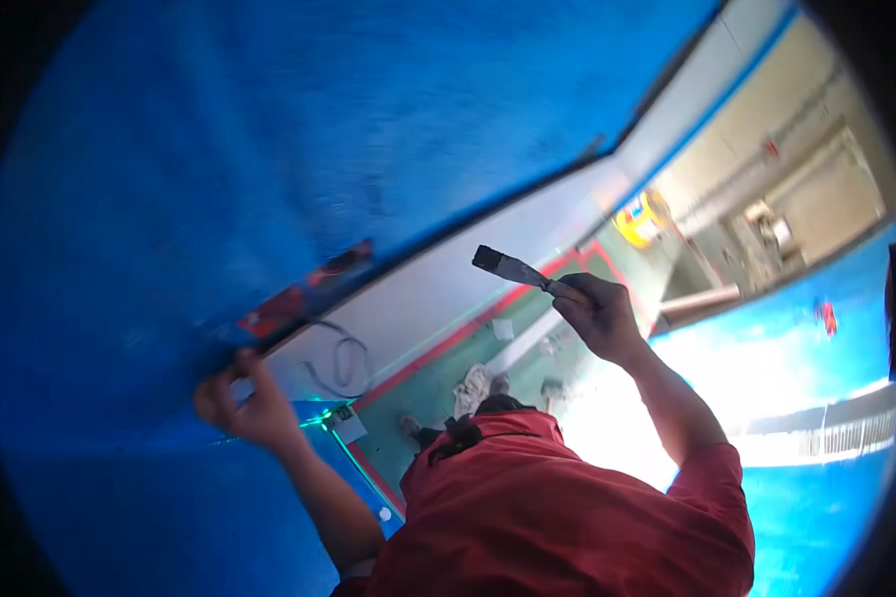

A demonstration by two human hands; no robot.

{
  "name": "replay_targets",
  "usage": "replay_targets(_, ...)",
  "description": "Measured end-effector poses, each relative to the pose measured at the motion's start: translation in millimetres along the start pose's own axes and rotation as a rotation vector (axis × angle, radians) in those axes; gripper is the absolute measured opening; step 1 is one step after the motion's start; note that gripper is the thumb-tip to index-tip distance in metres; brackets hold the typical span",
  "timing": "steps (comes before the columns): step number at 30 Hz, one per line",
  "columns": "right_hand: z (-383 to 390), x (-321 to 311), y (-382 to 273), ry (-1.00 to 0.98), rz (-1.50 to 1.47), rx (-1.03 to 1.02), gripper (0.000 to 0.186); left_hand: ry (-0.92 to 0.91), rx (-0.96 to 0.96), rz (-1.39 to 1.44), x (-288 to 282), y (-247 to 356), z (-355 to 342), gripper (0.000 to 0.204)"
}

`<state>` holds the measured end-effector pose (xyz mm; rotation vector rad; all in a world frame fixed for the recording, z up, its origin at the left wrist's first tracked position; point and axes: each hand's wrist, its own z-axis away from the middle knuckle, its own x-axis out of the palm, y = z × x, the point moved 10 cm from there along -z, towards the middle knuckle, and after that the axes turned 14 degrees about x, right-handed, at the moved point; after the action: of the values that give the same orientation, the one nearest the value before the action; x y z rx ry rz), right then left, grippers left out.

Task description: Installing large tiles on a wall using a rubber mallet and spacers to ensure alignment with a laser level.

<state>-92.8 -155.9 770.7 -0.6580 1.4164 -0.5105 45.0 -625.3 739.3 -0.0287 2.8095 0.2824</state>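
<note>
My right hand [602,313] is closed round the handle of a flat brush [513,269], held in the air at mid-view. Its dark, squared tip points up and left, and its pale neck is smeared. My left hand [244,408] is at the dark lower edge of a large blue panel [269,129]. Its fingers are bent, with the thumb apart from them, and nothing shows between them. Whether the fingertips touch the edge I cannot tell. Just above that hand, a blurred red-orange thing [304,294] lies along the panel's edge.
A grey cable [343,363] loops below the panel. Green light shines from a small device [341,413] by my left forearm. Red lines cross the green floor [438,383], where a pale cloth [473,388] lies near my feet. A yellow bucket-like container [640,219] stands farther off.
</note>
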Motion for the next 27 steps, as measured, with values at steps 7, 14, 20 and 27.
replay_targets(7, 56, -44, 318, 0.208, -0.179, 0.503, 0.026, -0.087, -0.241, 0.044, -23, 53, 48, 0.04)
replay_targets(14, 95, 55, 676, 0.056, -0.08, 0.768, 0.032, -0.969, -0.866, 0.276, 83, 129, 436, 0.045)
replay_targets(20, 180, 243, 977, -0.192, -0.023, 1.179, 0.044, -1.886, -1.303, 0.109, 141, 261, 816, 0.051)
replay_targets(27, 202, 461, 1271, -0.263, -0.049, 1.168, 0.039, -2.164, -0.901, 0.134, 224, 328, 1169, 0.087)
